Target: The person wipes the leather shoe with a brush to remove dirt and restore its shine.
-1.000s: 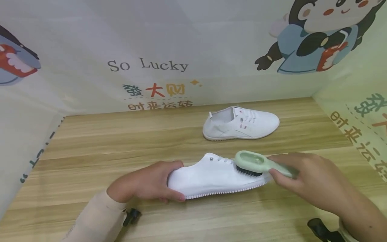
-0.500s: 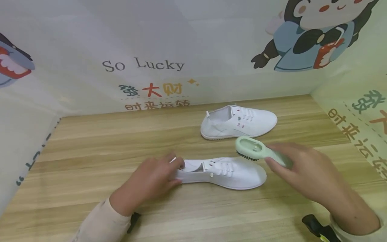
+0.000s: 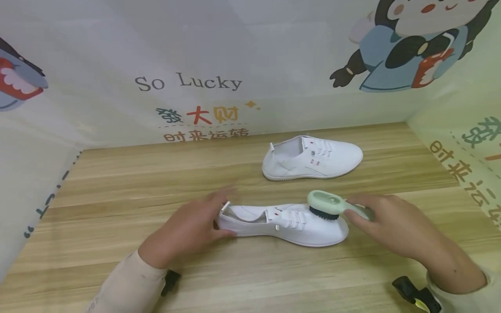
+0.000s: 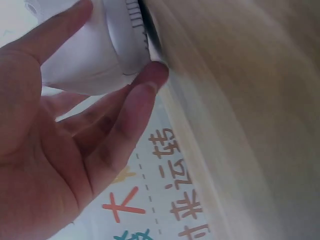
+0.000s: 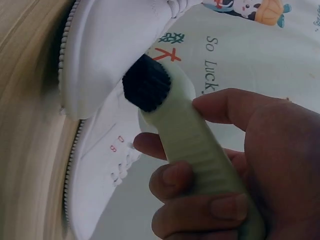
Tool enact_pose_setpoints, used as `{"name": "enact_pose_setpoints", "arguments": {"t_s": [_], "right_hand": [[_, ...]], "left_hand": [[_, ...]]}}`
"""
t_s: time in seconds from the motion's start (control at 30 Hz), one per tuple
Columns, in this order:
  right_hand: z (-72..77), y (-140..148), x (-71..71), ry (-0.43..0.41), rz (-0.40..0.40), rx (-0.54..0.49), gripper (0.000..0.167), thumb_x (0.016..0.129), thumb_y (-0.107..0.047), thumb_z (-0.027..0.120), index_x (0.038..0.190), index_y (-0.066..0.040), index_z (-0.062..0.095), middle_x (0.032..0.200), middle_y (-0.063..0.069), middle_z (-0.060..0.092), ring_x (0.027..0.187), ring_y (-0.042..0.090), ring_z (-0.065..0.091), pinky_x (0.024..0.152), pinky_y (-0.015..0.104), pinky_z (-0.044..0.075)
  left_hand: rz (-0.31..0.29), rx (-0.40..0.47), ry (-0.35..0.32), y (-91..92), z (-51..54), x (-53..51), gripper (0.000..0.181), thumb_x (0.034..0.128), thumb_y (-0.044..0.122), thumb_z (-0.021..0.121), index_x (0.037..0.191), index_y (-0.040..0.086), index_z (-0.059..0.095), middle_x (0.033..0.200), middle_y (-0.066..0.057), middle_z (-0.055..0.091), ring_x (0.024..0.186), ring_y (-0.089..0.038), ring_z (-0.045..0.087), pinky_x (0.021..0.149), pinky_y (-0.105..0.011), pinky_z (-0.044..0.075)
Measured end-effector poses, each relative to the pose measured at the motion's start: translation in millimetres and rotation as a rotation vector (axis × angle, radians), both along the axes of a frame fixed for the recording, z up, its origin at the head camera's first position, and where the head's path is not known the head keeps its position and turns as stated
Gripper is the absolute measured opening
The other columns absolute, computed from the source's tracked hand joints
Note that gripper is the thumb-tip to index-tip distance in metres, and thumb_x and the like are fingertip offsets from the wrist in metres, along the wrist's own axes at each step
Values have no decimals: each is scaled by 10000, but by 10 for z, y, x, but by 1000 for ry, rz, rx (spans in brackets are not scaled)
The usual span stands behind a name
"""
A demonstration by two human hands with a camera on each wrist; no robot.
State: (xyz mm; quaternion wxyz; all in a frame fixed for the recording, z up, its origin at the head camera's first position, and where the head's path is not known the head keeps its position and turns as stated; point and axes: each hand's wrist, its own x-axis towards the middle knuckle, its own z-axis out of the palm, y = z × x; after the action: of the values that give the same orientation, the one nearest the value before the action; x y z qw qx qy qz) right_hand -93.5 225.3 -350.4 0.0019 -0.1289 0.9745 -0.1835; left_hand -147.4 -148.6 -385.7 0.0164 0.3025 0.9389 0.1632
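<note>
A white shoe [image 3: 309,232] lies upright on the table, toe to the right. My left hand [image 3: 188,230] is around its heel; in the left wrist view the thumb lies along one side of the heel [image 4: 80,55] and a fingertip touches near the sole edge. My right hand [image 3: 403,226] grips the handle of a pale green shoe brush [image 3: 326,202]. Its black bristles [image 5: 146,84] are at the upper of the toe, just ahead of the laces. The right wrist view shows the fingers wrapped round the ribbed handle.
A second white shoe [image 3: 332,158] sits farther back on the wood-grain table [image 3: 156,174], toe also right. Pale printed sheets [image 3: 235,52] stand as walls at the back and both sides. Black wrist mounts [image 3: 415,293] hang beneath the forearms.
The near shoe was tipped on its side, then set upright, its opening now upward. My left hand has shifted at the heel. The brush lifted off, then came down onto the toe area.
</note>
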Motion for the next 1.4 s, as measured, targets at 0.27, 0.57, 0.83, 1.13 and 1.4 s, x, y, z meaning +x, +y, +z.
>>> {"name": "enact_pose_setpoints", "arguments": {"t_s": [0.27,0.57,0.83,1.13,1.4], "right_hand": [[-130,26,-70,-115,29,-55,395,956,-429,519,1158,-123,665,926,-24,653,710,114,508,632,319,421],[-177,48,-72,-98,19,-41,377,951,-433,523,1138,-144,676,974,-15,670,754,125,526,672,351,441],[-96,61,-77,-14,-8,-32,411,924,-465,558,1171,-159,675,1113,49,680,857,170,595,731,418,482],[-58,68,-83,32,-22,-28,395,907,-443,595,1157,-148,679,1142,91,671,1006,277,629,813,516,473],[-85,34,-70,69,27,-38,343,906,-393,616,1127,-141,690,1119,71,681,1020,277,635,829,512,480]], "left_hand": [[-68,26,-57,-46,-77,-61,662,736,403,798,1320,224,540,1254,35,596,1074,-113,574,896,-358,471],[-87,-8,-92,-21,-131,-43,774,748,397,789,1418,242,435,1271,-31,572,993,-138,578,843,-374,481],[-92,21,22,4,-57,5,736,752,327,803,1395,310,445,1208,33,526,785,-169,614,679,-328,496],[-118,18,178,42,-37,0,719,680,1,765,1309,223,496,1168,16,501,574,-137,500,512,-262,409],[-117,36,96,44,-41,14,715,755,90,776,1355,270,432,1188,12,470,643,-156,559,583,-278,473]]}}
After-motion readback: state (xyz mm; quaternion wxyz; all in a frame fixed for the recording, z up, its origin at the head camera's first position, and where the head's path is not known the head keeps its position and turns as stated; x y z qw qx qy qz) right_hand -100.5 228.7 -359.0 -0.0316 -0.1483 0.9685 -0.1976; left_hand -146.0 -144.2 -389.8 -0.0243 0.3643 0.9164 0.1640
